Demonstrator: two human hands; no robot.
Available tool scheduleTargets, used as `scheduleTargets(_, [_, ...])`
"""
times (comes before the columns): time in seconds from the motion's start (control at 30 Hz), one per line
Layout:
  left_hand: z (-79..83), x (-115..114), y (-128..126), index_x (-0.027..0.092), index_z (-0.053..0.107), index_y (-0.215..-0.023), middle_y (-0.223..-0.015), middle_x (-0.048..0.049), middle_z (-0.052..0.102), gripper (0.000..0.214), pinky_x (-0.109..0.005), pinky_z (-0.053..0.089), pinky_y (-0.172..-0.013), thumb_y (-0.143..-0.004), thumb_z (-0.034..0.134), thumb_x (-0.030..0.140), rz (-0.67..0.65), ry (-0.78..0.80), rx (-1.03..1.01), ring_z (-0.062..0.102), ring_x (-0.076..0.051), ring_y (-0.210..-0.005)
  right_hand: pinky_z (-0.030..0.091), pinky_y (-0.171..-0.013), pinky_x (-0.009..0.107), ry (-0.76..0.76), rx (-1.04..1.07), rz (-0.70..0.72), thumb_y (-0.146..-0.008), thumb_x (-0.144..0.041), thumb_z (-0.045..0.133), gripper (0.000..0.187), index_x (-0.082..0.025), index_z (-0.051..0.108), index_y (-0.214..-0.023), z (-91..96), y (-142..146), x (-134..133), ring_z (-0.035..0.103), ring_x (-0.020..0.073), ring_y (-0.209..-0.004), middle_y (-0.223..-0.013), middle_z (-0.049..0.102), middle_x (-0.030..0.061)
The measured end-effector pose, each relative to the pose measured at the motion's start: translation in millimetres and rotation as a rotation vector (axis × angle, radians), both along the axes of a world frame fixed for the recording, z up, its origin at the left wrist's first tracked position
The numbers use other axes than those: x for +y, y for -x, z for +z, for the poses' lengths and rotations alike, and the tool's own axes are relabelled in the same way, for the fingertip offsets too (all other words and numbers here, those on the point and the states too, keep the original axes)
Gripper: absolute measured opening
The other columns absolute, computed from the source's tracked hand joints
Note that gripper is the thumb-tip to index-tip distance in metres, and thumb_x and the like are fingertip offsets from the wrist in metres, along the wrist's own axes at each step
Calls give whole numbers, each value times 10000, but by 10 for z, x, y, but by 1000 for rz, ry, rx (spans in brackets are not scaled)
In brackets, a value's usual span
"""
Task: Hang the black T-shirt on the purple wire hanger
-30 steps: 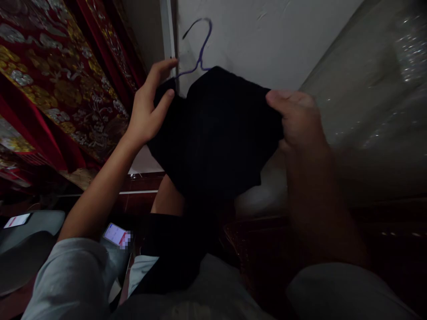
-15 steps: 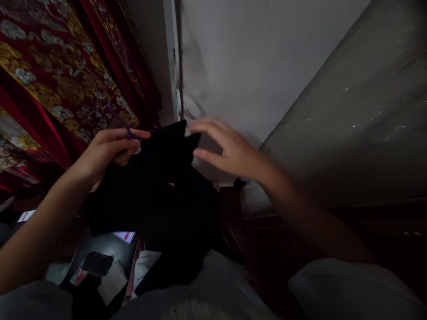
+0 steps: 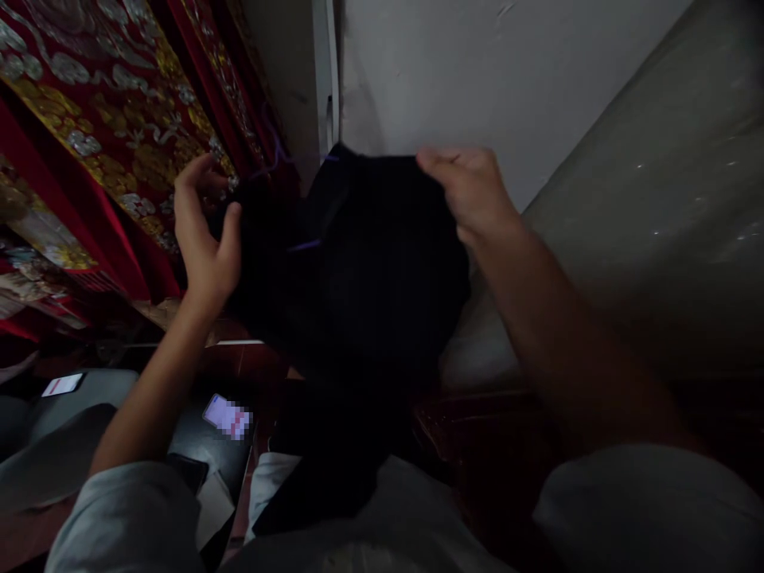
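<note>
The black garment (image 3: 387, 278) is presenting a matt, soft cloth face, absorbing most of the light. The purple hanger (image 3: 278, 153) is showing a thin, smooth finish; its core material is not reading clearly. The red hanging (image 3: 134, 139) is displaying cloth with raised, rough embroidery, and its gold and silver motifs are giving a metallic sheen. The pale wall panel (image 3: 459, 79) is appearing smooth and matt, with light surface marks. The translucent sheet (image 3: 645, 207) is resembling creased plastic and is returning glossy highlights. The grey sleeve (image 3: 125, 509) is exhibiting matt fabric.
</note>
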State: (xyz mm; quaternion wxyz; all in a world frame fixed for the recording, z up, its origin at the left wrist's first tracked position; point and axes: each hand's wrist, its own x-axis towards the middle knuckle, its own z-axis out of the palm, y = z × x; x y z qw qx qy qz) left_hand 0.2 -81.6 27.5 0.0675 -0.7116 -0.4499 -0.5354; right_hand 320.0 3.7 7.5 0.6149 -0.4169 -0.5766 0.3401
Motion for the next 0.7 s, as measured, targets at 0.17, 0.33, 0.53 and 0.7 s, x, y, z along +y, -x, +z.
scheduleTargets(0.17, [-419, -80, -276, 256, 276, -1586, -1199, -97, 680, 610, -470, 466, -1089, -1028, 491, 380, -35, 273, 315, 644, -295, -1195, 567, -800, 419, -3, 146, -96, -814, -395, 703, 240, -280, 584, -639, 45, -162, 160, 673, 250, -817, -766, 659, 49])
scheduleTargets(0.33, [-800, 94, -599, 206, 226, -1642, -1156, -105, 741, 712, -432, 530, -989, -973, 470, 194, -106, 562, 634, 727, -270, -1027, 569, -839, 443, -10, 228, -94, -726, -513, 726, 307, -262, 559, -665, -307, -264, -183, 701, 312, -984, -808, 687, 108])
scheduleTargets(0.53, [-1324, 149, -702, 158, 711, -1183, -1092, -151, 760, 312, -388, 548, -858, -1025, 489, 310, -67, 828, 863, 738, -299, -986, 534, -895, 464, -1, -67, -195, -903, -590, 592, 339, -264, 555, -818, -453, -532, -35, 641, 307, -1111, -978, 716, 125])
scheduleTargets(0.7, [-1975, -187, -737, 177, 646, -761, -738, -50, 660, 382, -323, 495, -794, -1028, 525, 423, -165, 726, 393, 666, -208, -779, 446, -1072, 522, -245, -323, -567, -862, -406, 714, 419, -220, 542, -1195, -845, -296, -145, 528, 296, -1305, -1340, 570, 158])
